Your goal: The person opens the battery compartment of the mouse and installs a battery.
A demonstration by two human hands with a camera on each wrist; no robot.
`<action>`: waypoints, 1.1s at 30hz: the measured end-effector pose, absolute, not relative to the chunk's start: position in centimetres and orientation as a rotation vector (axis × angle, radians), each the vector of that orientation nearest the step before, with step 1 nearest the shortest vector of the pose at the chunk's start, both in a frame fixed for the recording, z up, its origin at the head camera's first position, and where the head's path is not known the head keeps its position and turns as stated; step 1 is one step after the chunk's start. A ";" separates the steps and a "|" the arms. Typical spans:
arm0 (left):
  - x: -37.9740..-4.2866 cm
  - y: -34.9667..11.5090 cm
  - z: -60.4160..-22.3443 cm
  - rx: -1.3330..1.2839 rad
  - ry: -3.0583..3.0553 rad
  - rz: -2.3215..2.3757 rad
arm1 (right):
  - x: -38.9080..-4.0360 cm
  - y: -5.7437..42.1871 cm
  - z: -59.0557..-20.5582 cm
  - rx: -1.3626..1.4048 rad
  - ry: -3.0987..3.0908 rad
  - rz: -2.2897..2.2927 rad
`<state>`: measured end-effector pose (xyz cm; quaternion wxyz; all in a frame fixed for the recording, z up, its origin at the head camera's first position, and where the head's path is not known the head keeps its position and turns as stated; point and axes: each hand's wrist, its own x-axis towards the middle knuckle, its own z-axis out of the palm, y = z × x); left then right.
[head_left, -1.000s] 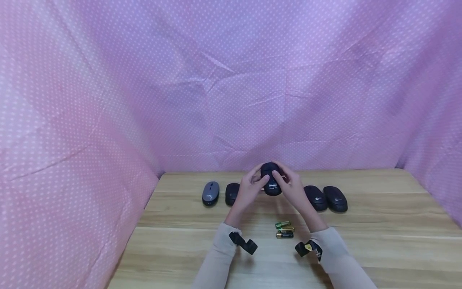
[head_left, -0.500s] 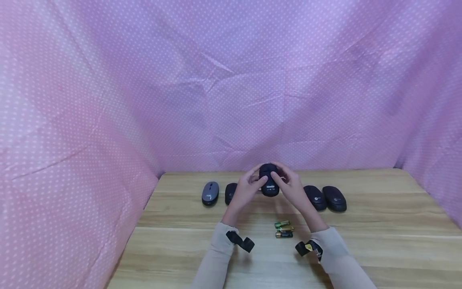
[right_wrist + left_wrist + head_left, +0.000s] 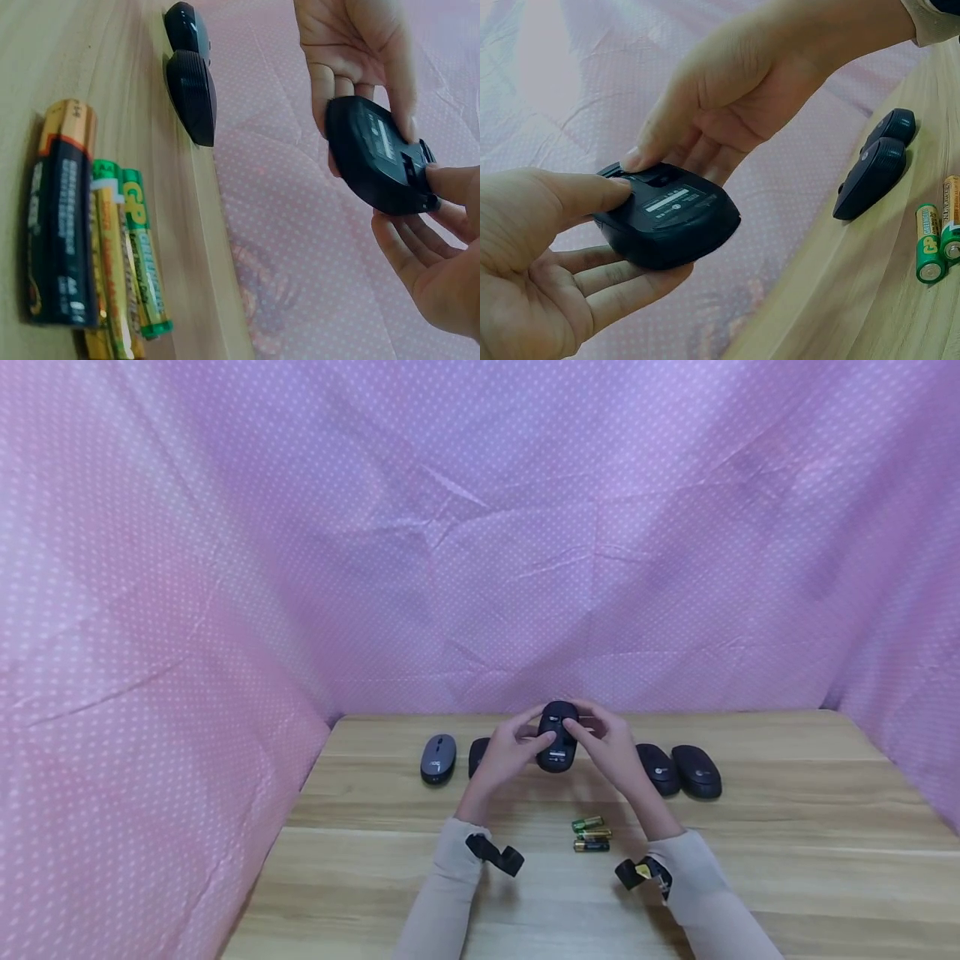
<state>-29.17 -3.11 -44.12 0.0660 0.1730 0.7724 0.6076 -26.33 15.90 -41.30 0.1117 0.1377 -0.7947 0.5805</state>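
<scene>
A black computer mouse [image 3: 556, 757] is held above the table, its labelled underside turned up. My left hand [image 3: 512, 750] grips its left side, thumb on the underside and fingers beneath. From the other side my right hand [image 3: 613, 750] holds it, with the thumb pressing on the underside. Beside that thumb, a dark recess [image 3: 660, 178] shows in the left wrist view; its inside cannot be made out. Near the wrists lie a green battery [image 3: 588, 822], a gold-and-green battery [image 3: 595, 834] and a black-and-gold battery [image 3: 592, 846], side by side on the table.
On the wooden table [image 3: 345, 868], a grey mouse [image 3: 438, 759] and a partly hidden black mouse [image 3: 477, 757] lie left of the hands. Two more black mice, one [image 3: 657, 769] touching the other [image 3: 697, 772], lie right. Pink dotted cloth [image 3: 480, 568] hangs behind.
The held mouse has shifted slightly left and toward me, and its underside shows more fully. My left hand and forearm have moved a little left; the right hand has barely moved.
</scene>
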 end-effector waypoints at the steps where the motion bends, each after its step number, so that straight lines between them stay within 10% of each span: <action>1: -29.2 -3.2 -44.2 0.532 2.336 1.822 | -26.2 15.9 -41.1 0.391 -2.338 1.697; 33: -29.6 -5.7 -43.8 0.404 2.404 1.777 | -28.5 18.3 -43.7 0.227 -2.105 1.983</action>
